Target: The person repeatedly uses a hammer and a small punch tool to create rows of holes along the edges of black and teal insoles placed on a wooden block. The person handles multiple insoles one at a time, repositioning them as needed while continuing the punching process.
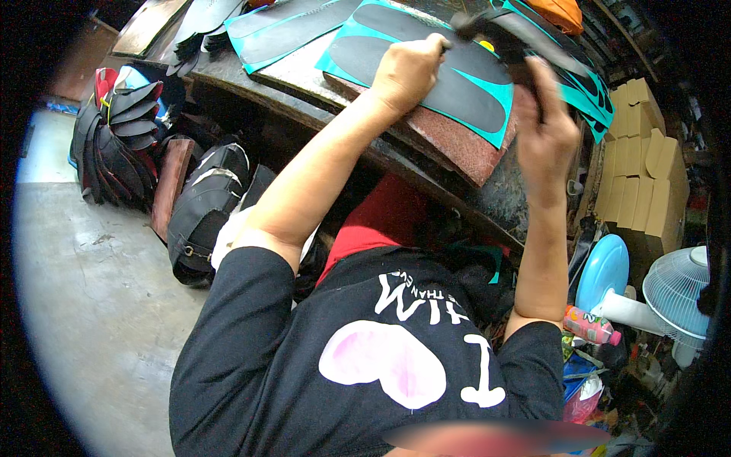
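My left hand (409, 74) is closed in a fist over a turquoise sheet with black sole-shaped panels (464, 97). A small dark tip shows at the fist, but what it grips is mostly hidden. To its right, my right hand (547, 133) is raised and closed round a dark hammer (499, 36), smeared by motion, its head near the left fist. Under the sheet's near corner lies a reddish-brown slab (464, 148) on the workbench. Another turquoise sheet with dark panels (293, 34) lies further left.
Dark sole-shaped pieces hang in a fanned bundle (118, 137) at the left, with a black bag (209, 209) beside it. Cardboard boxes (636, 167) are stacked at the right, above a fan (676, 293) and a pink bottle (590, 325). An orange item (558, 14) lies at the back.
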`<state>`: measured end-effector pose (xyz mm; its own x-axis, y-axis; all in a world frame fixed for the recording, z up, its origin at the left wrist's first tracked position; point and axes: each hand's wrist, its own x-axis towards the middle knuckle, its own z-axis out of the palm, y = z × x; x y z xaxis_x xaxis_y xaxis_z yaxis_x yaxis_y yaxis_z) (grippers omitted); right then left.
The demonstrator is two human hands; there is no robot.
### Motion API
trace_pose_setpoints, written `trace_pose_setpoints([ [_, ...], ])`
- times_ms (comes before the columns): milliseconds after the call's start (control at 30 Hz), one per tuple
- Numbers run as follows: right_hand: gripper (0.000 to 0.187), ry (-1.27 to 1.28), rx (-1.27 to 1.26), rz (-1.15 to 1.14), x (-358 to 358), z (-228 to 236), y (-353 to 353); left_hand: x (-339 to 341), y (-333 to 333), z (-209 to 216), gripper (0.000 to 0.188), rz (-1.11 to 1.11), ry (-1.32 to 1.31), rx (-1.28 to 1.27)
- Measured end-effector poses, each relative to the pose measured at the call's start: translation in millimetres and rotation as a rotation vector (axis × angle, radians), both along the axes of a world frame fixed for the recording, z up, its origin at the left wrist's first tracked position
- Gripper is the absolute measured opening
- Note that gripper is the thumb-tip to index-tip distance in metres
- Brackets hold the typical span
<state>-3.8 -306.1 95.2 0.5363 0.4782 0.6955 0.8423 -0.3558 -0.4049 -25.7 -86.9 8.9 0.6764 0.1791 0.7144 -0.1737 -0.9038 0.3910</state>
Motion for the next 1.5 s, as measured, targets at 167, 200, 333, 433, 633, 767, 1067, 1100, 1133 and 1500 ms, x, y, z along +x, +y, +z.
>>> trace_pose_setpoints([
  [167,0.039,0.183,-0.153,-0.235,11.1,-12.9,-12.8,3.9,8.6,-5.6,0.017,0.005,0.06,-0.834],
  [200,0.038,0.233,-0.08,-0.172,12.2,-10.4,-17.1,4.8,11.1,-7.0,0.017,-0.042,0.06,-0.905],
  [333,0.036,0.146,0.091,-0.057,6.1,7.5,-25.7,6.0,13.1,-7.4,0.015,0.007,0.061,-0.525],
  [433,0.036,0.105,0.277,0.062,-2.1,7.6,-17.9,4.0,3.4,-3.8,0.017,0.0,0.004,-0.242],
  [633,0.038,0.25,-0.183,-0.304,6.4,-19.8,-16.2,7.8,-7.3,-3.9,0.015,0.139,-0.056,-0.208],
  [767,0.036,0.302,-0.023,-0.179,12.4,-10.0,-32.1,11.8,4.4,-7.4,0.016,-0.105,0.085,-0.786],
  [1067,0.038,0.073,-0.052,-0.096,4.6,-17.7,-15.9,12.5,-14.8,-5.5,0.017,-0.048,0.006,0.002],
  [1100,0.037,0.264,-0.084,-0.195,5.5,-22.1,-18.1,13.2,-16.4,-6.4,0.015,-0.044,-0.036,-0.058],
  [1133,0.037,0.22,-0.058,-0.176,8.0,-24.4,-21.3,15.0,-13.2,-6.2,0.013,-0.008,-0.076,-0.246],
  [1500,0.034,0.047,0.165,-0.013,-4.4,-9.7,-32.9,11.3,-19.8,-3.0,0.017,-0.158,-0.024,-0.059],
])
